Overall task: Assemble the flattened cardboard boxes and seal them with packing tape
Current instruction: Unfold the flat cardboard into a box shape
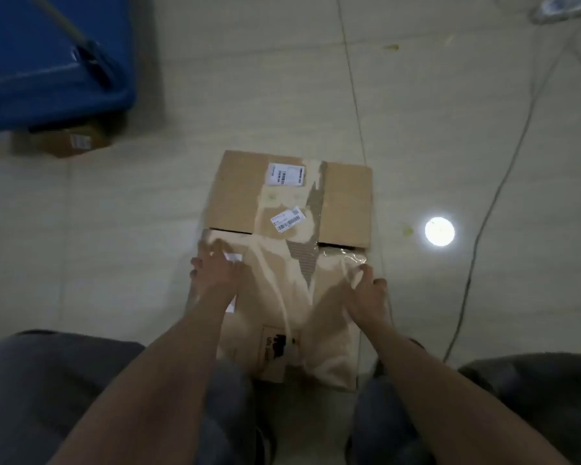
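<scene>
Both hands (pixel 215 270) (pixel 369 290) press down on the cardboard box (pixel 292 209).

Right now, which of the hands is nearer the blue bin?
Left. The left hand rests on the cardboard box's near-left corner, on the side toward the blue bin. The right hand is at the box's near-right edge, farther away.

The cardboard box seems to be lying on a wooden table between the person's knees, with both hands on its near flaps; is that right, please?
Not quite: the cardboard box lies on a pale tiled floor, not a wooden table. The head view shows the tile joints around it. The rest holds: it sits between the knees, with the left hand and right hand on its near flaps.
</scene>
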The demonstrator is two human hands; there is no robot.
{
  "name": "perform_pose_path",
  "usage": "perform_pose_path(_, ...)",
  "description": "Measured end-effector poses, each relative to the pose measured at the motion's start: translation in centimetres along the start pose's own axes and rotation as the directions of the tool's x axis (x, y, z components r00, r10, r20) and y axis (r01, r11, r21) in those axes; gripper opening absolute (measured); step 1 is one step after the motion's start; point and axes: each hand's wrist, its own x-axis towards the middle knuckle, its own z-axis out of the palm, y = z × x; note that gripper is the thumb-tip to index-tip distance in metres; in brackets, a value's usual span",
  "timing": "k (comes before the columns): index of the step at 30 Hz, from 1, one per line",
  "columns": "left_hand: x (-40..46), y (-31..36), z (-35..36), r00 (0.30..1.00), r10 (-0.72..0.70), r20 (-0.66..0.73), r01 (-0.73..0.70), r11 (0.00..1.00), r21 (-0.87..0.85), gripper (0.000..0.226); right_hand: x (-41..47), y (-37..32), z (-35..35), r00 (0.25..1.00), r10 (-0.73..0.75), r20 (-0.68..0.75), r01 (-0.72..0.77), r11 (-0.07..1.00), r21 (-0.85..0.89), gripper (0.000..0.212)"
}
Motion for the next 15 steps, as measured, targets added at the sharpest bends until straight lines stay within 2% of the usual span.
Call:
perform_pose_path(3, 1.4, -2.1, 1.1, 0.986, -0.166, -0.012, 0.164, 0.982, -0.095, 0.066, 0.6, 2.2, 2.0, 1.000, 0.015, 0.007, -0.016, 0.992, 0.125, 0.050)
perform_pose_path(8, 2.1, -6.4, 3.8, 0.980, -0.162, 0.118, 0.190, 0.935, -0.298, 0.073, 1.2, 3.9, 3.4, 0.999, 0.036, -0.019, -0.034, 0.993, 0.113, 0.058)
perform_pose_path(10, 2.3, -7.1, 3.8, 0.990, -0.111, 0.085, 0.133, 0.935, -0.329, 0.075, 1.3, 4.1, 3.0, 0.999, 0.041, -0.017, -0.040, 0.995, 0.091, 0.057)
perform_pose_path(12, 2.2, -7.2, 3.3, 1.000, 0.008, 0.026, 0.002, 0.931, -0.364, 0.074, 1.1, 3.8, 2.6, 1.000, -0.015, 0.003, 0.014, 0.995, 0.100, 0.055)
perform_pose_path(15, 1.5, -6.1, 1.8, 0.987, 0.161, -0.029, -0.161, 0.923, -0.350, 0.074, 0.3, 1.8, 1.3, 0.990, -0.140, -0.013, 0.140, 0.965, 0.224, 0.062)
